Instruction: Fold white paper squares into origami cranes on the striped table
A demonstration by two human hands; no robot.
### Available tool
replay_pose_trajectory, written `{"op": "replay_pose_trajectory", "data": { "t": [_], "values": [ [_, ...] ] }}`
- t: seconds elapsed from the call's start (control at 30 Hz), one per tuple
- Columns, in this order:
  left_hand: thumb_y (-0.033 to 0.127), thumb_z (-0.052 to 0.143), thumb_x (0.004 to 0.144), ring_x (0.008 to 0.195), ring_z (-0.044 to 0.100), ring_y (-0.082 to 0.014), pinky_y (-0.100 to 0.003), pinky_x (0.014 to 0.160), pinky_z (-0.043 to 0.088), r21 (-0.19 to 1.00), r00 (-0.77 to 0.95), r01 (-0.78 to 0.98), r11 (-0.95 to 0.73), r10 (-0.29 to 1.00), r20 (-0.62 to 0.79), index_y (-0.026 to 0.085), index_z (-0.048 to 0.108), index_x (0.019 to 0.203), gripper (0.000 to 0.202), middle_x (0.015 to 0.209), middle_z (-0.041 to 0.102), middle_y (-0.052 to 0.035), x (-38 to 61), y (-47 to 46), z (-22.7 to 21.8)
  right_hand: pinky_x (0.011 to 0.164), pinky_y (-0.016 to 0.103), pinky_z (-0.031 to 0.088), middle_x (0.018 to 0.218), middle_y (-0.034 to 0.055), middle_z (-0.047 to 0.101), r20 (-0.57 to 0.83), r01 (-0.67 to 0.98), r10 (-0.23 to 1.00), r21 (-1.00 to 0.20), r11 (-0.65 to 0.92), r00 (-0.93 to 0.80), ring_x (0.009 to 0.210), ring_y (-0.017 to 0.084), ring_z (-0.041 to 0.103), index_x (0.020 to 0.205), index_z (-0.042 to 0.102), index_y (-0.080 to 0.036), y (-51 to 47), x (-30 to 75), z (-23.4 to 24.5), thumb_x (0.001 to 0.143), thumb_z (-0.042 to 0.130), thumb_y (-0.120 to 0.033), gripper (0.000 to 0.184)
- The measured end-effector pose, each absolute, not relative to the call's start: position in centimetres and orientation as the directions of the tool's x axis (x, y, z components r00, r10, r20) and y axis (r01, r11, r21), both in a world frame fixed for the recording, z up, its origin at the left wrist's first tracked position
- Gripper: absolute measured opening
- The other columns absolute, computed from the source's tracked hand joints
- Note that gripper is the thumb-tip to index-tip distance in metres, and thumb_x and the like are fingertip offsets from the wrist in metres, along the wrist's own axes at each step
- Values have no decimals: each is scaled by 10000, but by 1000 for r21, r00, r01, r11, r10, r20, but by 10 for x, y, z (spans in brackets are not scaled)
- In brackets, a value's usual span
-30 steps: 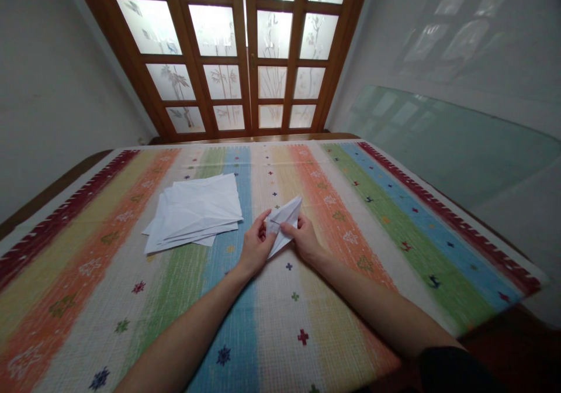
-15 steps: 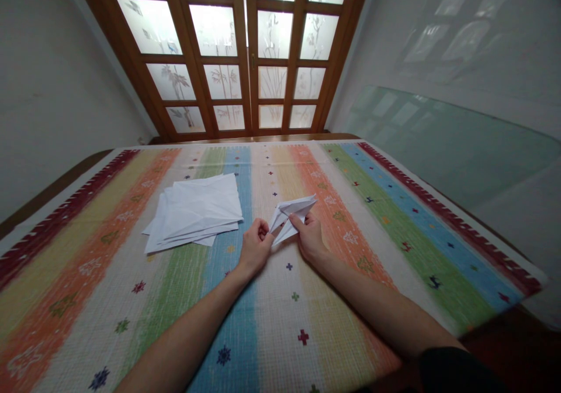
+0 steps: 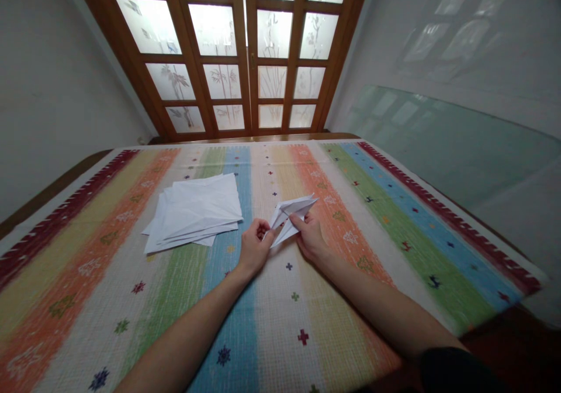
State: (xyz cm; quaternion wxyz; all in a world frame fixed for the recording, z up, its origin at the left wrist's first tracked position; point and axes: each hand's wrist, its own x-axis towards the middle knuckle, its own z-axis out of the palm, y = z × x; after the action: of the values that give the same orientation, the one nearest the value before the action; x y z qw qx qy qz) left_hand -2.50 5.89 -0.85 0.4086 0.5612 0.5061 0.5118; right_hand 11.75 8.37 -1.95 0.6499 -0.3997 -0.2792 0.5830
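Note:
Between my two hands is a folded sheet of white paper [image 3: 286,229], with several creased layers and pointed flaps, held just above the tablecloth. My left hand [image 3: 255,242] pinches its left edge between thumb and curled fingers. On the other side, my right hand [image 3: 311,236] grips the paper with the thumb on top, its fingers partly hidden behind the folds. A loose stack of white paper sheets [image 3: 197,209] lies to the left of my left hand, its edges fanned unevenly.
A striped, patterned tablecloth [image 3: 175,305] covers the table. Beyond the far edge stands a wooden door [image 3: 252,112] with frosted panes. White walls rise on both sides, and a pale green glass panel [image 3: 438,147] is on the right.
The paper's flaps at the upper right have spread slightly apart. My left hand has shifted a touch to the left; the stack is unmoved.

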Motion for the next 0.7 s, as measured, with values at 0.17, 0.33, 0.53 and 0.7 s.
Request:
{"op": "replay_pose_trajectory", "data": {
  "t": [0.17, 0.33, 0.53, 0.7],
  "values": [
    [330, 653, 686, 537, 554, -110, -220, 546, 424, 997, -65, -28, -75, 995, 73, 166, 575, 681, 183, 584, 605, 18, -24, 64, -11, 619, 297, 521, 663, -8, 687, -107, -534, 973, -846, 20, 206, 607, 165, 638, 793, 623, -178, 90, 123, -26, 565, 811, -306, 322],
    [339, 718, 623, 531, 609, -126, -234, 540, 480, 990, 7, -138, 37, 999, -37, 150, 585, 695, 242, 609, 657, -12, -23, 65, -12, 594, 293, 511, 683, -3, 682, -77, -472, 959, -879, 64, 273, 605, 164, 629, 827, 613, -181, 95, 127, -27, 578, 788, -343, 345],
    [395, 712, 696, 534, 588, -98, -209, 528, 471, 982, 8, -182, -58, 998, 60, 161, 570, 944, 370, 687, 638, 14, -26, 63, -10, 394, 216, 367, 575, -40, 612, -50, -303, 983, -953, 6, 177, 430, 102, 493, 801, 608, -185, 91, 130, -18, 595, 771, -387, 332],
    [296, 693, 716, 619, 563, -81, -195, 579, 446, 984, 40, -105, -147, 988, 152, 183, 563, 1179, 494, 850, 623, 1, -29, 64, -13, 308, 204, 247, 498, -52, 559, -84, -156, 995, -983, -92, -56, 321, 69, 366, 826, 622, -172, 82, 126, -14, 626, 747, -407, 333]
  ]
}}
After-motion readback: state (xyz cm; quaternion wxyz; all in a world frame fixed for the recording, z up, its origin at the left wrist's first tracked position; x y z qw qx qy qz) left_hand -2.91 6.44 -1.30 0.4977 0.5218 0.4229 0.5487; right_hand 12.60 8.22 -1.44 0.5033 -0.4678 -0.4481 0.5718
